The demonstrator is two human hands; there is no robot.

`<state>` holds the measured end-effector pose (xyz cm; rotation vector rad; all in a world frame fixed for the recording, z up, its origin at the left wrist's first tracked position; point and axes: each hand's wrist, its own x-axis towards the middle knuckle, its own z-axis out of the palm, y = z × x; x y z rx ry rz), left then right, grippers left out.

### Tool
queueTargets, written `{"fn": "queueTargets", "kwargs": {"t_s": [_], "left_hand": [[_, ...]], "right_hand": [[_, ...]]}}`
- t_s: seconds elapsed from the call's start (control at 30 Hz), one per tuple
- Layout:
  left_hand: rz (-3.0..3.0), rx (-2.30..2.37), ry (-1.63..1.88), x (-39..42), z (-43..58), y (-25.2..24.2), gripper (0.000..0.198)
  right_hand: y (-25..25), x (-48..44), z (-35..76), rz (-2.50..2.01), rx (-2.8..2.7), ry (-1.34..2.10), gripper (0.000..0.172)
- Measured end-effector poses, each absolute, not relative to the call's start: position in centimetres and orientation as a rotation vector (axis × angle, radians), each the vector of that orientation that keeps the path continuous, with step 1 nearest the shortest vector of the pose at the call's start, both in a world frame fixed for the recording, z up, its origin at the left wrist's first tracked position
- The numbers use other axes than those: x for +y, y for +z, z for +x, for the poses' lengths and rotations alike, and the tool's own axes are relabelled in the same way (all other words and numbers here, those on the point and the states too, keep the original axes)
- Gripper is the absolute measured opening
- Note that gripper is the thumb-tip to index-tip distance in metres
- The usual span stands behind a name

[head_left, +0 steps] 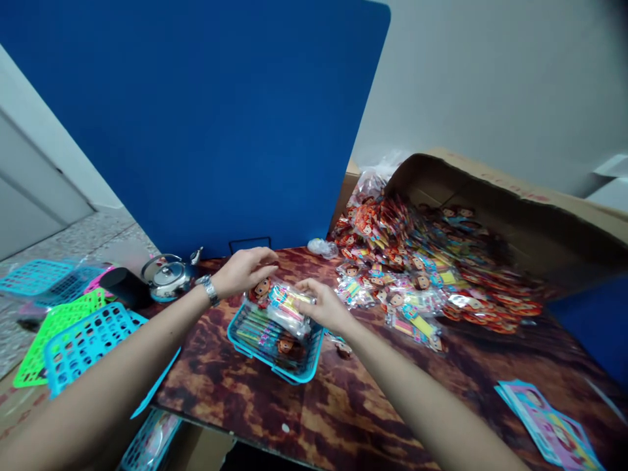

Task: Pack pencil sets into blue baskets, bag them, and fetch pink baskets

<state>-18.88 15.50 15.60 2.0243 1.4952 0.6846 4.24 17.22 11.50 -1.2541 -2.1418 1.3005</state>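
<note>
A small blue plastic basket (307,373) sits on the table, with several clear packets printed with cartoon figures (267,337) inside it. My right hand (321,304) grips a clear plastic packet (284,302) over the basket; it has a cartoon girl at one end and pink and yellow pieces inside. My left hand (248,271), with a metal watch (209,290) at the wrist, hovers by the packet's left end. Its fingers are stretched out, and I cannot tell whether they touch the packet.
Loose packets (412,294) spill from a tipped cardboard box (490,190) at the right. Printed cards (549,425) lie at the front right. A kettle (169,278), a black cylinder (125,288) and blue baskets (88,340) stand left. A blue panel (220,131) rises behind.
</note>
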Motion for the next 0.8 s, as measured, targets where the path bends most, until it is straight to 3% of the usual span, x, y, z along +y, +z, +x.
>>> {"fn": "queueTargets", "kwargs": {"t_s": [0.2, 0.4, 0.6, 0.8], "left_hand": [[2.113, 1.452, 1.183, 10.4, -16.8, 13.4, 0.019], [2.388, 1.334, 1.286, 8.7, -14.1, 11.0, 0.03], [2.604, 1.486, 1.011, 8.6, -12.2, 9.4, 0.043], [2.534, 1.593, 0.571, 7.9, -11.0, 8.0, 0.055]], "right_hand": [[11.5, 17.4, 4.9, -1.221, -2.111, 1.418, 0.033], [11.4, 17.8, 5.5, -1.177, -2.134, 1.372, 0.03], [11.8, 17.5, 6.1, -1.163, -2.282, 1.277, 0.028], [11.3, 16.1, 6.6, -1.185, -2.552, 0.791, 0.025]]}}
